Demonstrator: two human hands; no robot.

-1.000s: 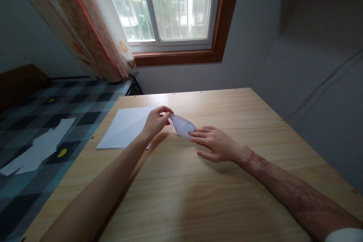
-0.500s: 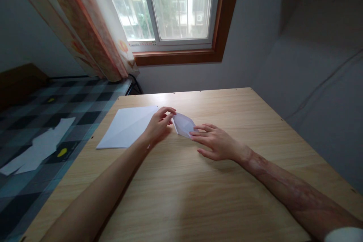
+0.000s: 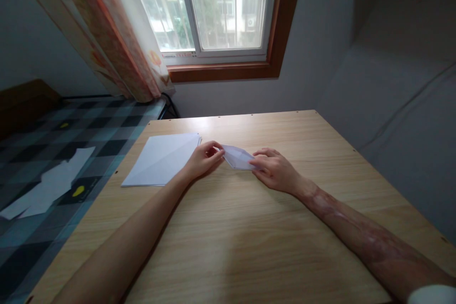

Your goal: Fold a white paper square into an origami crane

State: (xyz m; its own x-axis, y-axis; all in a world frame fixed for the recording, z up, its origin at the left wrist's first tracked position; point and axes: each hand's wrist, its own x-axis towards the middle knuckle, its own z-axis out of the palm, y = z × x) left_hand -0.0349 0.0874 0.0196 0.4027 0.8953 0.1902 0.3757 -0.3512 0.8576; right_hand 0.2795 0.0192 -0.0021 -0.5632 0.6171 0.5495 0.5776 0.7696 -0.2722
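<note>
A small folded piece of white paper (image 3: 238,157) is held between my two hands, above the middle of the wooden table. My left hand (image 3: 205,158) pinches its left corner between thumb and fingers. At the opposite end, my right hand (image 3: 273,169) grips the right tip, thumb and index finger closed on it. The paper looks layered, with a crease across its face. Left of my left hand lies a stack of white paper sheets (image 3: 160,159), partly covered by my forearm and hand.
The light wooden table (image 3: 228,237) has its far edge near the wall below a window (image 3: 228,9). Left of it stands a bed with a checked cover (image 3: 32,152), where cut paper scraps (image 3: 53,183) lie. A curtain (image 3: 107,33) hangs beside the window.
My right hand has gone from spread fingers touching the folded paper to closed on its right tip. My left hand has come slightly nearer and right, and the paper has turned flatter.
</note>
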